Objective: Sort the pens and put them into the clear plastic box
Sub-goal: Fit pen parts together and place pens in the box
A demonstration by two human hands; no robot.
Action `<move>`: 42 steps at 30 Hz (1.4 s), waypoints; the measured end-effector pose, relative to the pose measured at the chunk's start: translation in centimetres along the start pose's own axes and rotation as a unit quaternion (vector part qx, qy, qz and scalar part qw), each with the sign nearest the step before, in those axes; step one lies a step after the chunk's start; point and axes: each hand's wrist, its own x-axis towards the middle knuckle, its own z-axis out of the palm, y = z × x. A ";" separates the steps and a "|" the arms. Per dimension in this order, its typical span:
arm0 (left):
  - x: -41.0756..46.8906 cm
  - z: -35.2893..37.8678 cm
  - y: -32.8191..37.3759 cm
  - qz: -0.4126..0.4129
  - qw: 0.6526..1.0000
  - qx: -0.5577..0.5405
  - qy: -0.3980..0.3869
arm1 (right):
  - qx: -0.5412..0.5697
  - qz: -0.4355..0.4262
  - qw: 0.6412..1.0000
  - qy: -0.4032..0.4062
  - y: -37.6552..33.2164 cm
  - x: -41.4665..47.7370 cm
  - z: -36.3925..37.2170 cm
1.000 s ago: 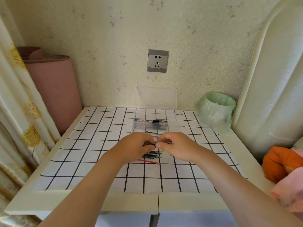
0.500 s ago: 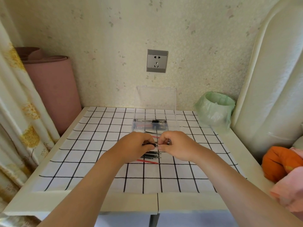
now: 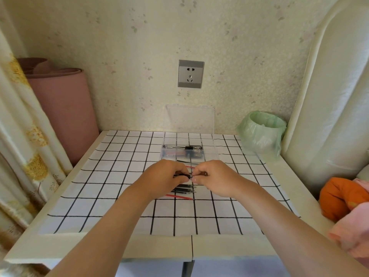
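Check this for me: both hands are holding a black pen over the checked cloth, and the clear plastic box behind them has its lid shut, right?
Not quite. The head view shows the clear plastic box with its lid open, standing upright against the wall. The rest holds: left hand and right hand hold a black pen over the checked cloth.

The white table (image 3: 159,246) bears a checked cloth (image 3: 99,196), a clear box (image 3: 209,154) and loose pens (image 3: 182,189).

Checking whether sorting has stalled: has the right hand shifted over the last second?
No. The right hand sits at the same spot before the clear plastic box, grip meeting the left hand on a black pen.
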 end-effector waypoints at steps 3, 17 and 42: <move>0.0 0.0 0.0 -0.004 1.000 0.005 0.007 | 0.003 0.002 1.000 -0.007 0.0 -0.1 0.0; 0.0 0.1 0.0 -0.026 0.999 0.024 0.000 | -0.160 0.114 0.979 0.059 3.6 -1.4 -1.9; 0.2 0.3 -0.4 -0.020 0.999 0.030 -0.002 | -0.111 0.028 0.992 0.043 1.5 -1.1 -0.8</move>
